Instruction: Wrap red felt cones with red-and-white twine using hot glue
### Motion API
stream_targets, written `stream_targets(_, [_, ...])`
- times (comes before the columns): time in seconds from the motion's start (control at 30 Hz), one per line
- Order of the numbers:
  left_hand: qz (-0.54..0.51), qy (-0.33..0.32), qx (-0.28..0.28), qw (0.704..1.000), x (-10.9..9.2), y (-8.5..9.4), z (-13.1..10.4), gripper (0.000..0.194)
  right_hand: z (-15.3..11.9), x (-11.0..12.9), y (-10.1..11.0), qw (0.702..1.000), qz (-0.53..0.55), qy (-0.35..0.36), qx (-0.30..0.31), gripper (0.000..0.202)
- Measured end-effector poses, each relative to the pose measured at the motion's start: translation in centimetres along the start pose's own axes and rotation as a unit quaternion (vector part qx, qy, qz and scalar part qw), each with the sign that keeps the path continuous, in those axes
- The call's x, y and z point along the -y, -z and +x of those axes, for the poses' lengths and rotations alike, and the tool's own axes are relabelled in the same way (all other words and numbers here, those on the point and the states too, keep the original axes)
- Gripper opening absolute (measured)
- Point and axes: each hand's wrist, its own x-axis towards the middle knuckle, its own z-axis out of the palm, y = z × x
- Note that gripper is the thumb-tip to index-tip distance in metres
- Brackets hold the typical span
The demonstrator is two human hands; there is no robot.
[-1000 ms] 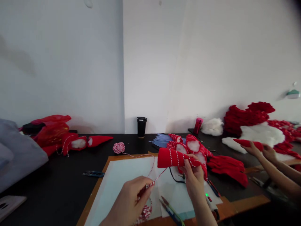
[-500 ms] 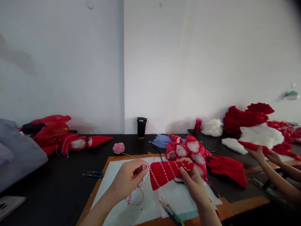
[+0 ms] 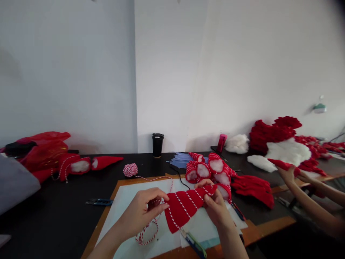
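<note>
Our left hand (image 3: 140,212) has its fingertips pinched together on the red-and-white twine (image 3: 147,232), right at the wide end of a red felt cone (image 3: 185,205). Our right hand (image 3: 215,208) has thumb and fingers clamped on the cone's narrow end, holding it tilted above the work surface, wide end lower and toward us. White twine already spirals around the cone in even stripes.

Below our left hand the loose twine drops into a small loop on the pale cutting mat (image 3: 129,201). A thin line of it runs back across the mat to the twine ball (image 3: 130,169), which sits on the black table (image 3: 67,216) just past the mat's far edge.

Near our right wrist, a green-handled tool (image 3: 194,242) lies at the mat's near edge. Just behind the cone sits a cluster of finished cones (image 3: 208,169) stuffed with white filling, and beside them a stack of flat red felt pieces (image 3: 253,189).

To the left of the mat the dark tabletop lies bare except for small snips (image 3: 99,202). A black cup (image 3: 157,144) stands at the wall.

At the far right, another person's hands (image 3: 289,172) hold a red cone (image 3: 281,164), well apart from ours.
</note>
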Motion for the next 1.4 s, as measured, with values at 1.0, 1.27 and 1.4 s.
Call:
stream_targets(1.0, [0.009, 0.003, 0.092, 0.996, 0.7, -0.1, -0.4, 0.023, 1.8, -1.4, -1.3, 0.996, 0.077, -0.020, -0.043, 0.033])
stream_targets(1.27, [0.035, 0.003, 0.085, 0.996, 0.3, -0.3, -0.2, 0.021, 1.8, -1.2, -1.6, 0.995, 0.084, -0.027, -0.039, 0.031])
stream_targets(1.4, [0.038, -0.003, 0.083, 0.996, 0.3, -0.2, -0.2, 0.021, 1.9, -1.4, -1.5, 0.995, 0.089, -0.025, -0.044, 0.031])
